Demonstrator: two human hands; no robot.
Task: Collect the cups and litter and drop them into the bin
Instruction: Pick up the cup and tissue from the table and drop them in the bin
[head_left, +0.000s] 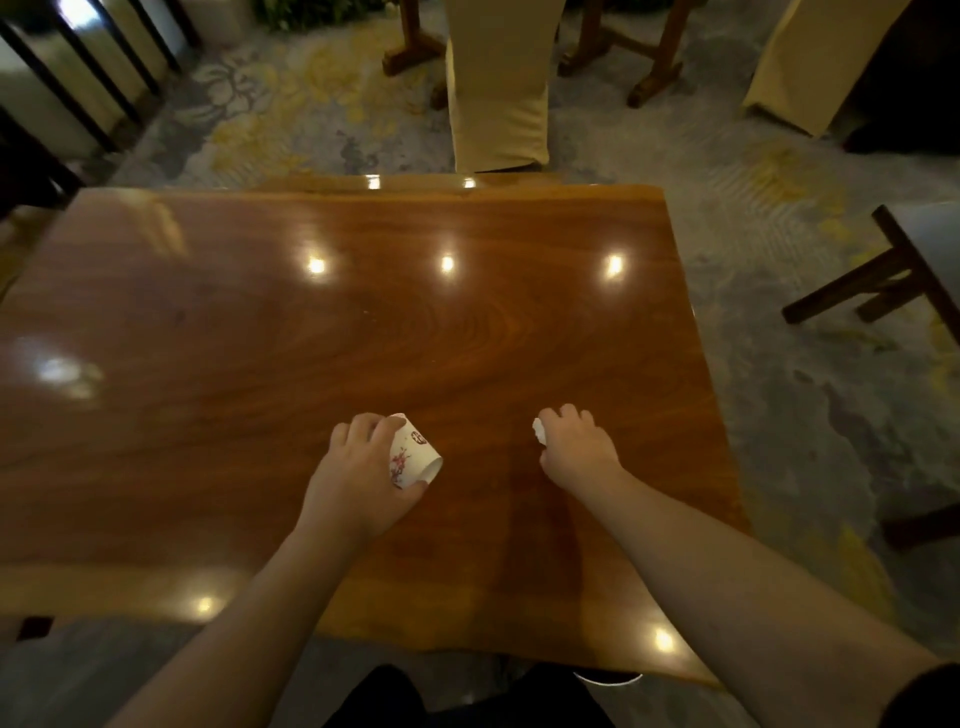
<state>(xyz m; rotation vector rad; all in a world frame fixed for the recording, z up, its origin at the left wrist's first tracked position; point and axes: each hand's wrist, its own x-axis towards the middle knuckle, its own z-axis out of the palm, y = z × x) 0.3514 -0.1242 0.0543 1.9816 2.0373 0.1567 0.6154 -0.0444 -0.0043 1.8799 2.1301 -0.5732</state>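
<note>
My left hand (358, 467) grips a white paper cup (413, 454) with a red flower print, tipped on its side with its base toward the right, just above the glossy wooden table (260, 338). My right hand (576, 447) is closed over a small crumpled white tissue (540, 431), of which only a bit shows past the fingers. Both hands are over the near middle of the table. No bin can be clearly made out; a white curved rim (608, 678) shows under the table's near edge.
A chair draped in a cream cover (498, 88) stands at the table's far side, and another cream cover (810, 62) hangs at the top right. A dark wooden table leg frame (872, 280) stands on the patterned carpet at the right. Dark railings (78, 78) line the top left.
</note>
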